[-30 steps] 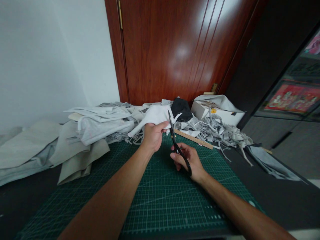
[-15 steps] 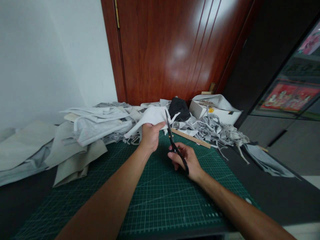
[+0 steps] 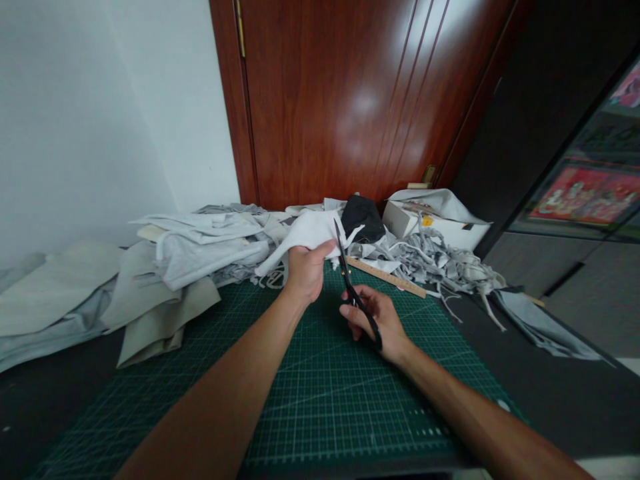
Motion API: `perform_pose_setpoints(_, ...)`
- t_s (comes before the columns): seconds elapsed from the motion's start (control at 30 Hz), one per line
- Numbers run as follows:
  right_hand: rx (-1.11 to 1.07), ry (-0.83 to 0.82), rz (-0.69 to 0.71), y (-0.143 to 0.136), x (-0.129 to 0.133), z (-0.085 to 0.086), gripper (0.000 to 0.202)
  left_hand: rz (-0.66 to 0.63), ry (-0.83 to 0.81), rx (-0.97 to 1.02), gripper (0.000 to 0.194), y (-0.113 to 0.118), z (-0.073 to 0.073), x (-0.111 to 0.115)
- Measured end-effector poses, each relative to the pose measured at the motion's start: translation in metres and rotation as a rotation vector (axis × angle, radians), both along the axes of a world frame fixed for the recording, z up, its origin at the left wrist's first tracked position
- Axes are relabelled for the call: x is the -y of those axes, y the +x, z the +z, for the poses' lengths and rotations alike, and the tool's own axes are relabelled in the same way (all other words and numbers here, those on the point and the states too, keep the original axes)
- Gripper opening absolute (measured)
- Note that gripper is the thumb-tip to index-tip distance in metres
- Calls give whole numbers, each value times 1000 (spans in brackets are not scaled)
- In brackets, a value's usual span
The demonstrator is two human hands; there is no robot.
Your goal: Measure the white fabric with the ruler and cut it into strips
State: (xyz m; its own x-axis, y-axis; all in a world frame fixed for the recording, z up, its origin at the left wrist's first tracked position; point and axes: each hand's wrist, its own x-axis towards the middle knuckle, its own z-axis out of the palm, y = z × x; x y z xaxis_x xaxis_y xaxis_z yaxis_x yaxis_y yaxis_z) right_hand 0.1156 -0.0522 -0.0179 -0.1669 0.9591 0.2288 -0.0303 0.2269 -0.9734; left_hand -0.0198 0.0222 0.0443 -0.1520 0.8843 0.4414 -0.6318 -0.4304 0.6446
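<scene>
A piece of white fabric (image 3: 313, 229) is pinched in my left hand (image 3: 306, 270), thumb on top, held above the far part of the green cutting mat (image 3: 320, 400). One end of the cloth droops to the left, and a thin strip sticks out at its right edge. My right hand (image 3: 376, 317) is closed round the handles of black-handled scissors (image 3: 356, 293). Their blades point up and away, lying at the right edge of the cloth close to my left thumb. Whether the blades have fabric between them I cannot tell.
Folded light-grey and white fabric (image 3: 210, 247) is heaped at the left and back. A wooden ruler (image 3: 387, 276) lies beyond my right hand, beside tangled fabric scraps (image 3: 445, 257). Behind are a black cloth (image 3: 361, 217), a white box (image 3: 453, 232) and a brown door (image 3: 340, 100).
The whole view has shifted slightly, so everything appears a little farther right. Both hands keep the same grip, and the scissors stay at the cloth's right edge.
</scene>
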Motion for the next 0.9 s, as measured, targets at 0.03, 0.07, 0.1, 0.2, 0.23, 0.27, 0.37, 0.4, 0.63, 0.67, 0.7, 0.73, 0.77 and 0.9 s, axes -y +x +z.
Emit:
perform_pose_setpoints(0.03,2,0,1,0,0,0,45,1,6,-4,56,0,0,0)
perform_pose_setpoints(0.07,3,1,2,0,0,0,45,2,10,-6,56,0,0,0)
perform_pose_setpoints(0.1,4,2,4,0,0,-1,45,3,13,-8,56,0,0,0)
perform_pose_setpoints(0.2,3,0,9,0,1,-1,44,-1,17,-7,56,0,0,1)
perform_pose_setpoints(0.23,0,3,10,0,1,-1,43,-5,17,-6,56,0,0,1)
perform_pose_setpoints(0.27,-4,6,13,0,2,0,43,-11,15,-4,56,0,0,1)
perform_pose_setpoints(0.37,-17,15,22,0,2,0,42,-21,10,3,57,1,1,2)
perform_pose_setpoints(0.4,-22,17,25,0,3,0,42,-24,9,4,58,1,1,3)
perform_pose_setpoints(0.63,-30,37,20,1,3,-1,42,-44,17,-8,55,1,3,6)
perform_pose_setpoints(0.67,-27,37,21,1,3,-1,43,-46,22,-10,54,1,3,6)
perform_pose_setpoints(0.7,-24,38,20,2,3,-1,43,-46,27,-13,54,1,3,6)
perform_pose_setpoints(0.73,-21,38,20,2,3,0,44,-43,31,-17,53,1,2,5)
perform_pose_setpoints(0.77,-19,38,20,2,3,0,44,-38,35,-21,53,1,2,5)
perform_pose_setpoints(0.9,-16,36,18,2,4,1,46,-21,41,-52,51,1,-1,1)
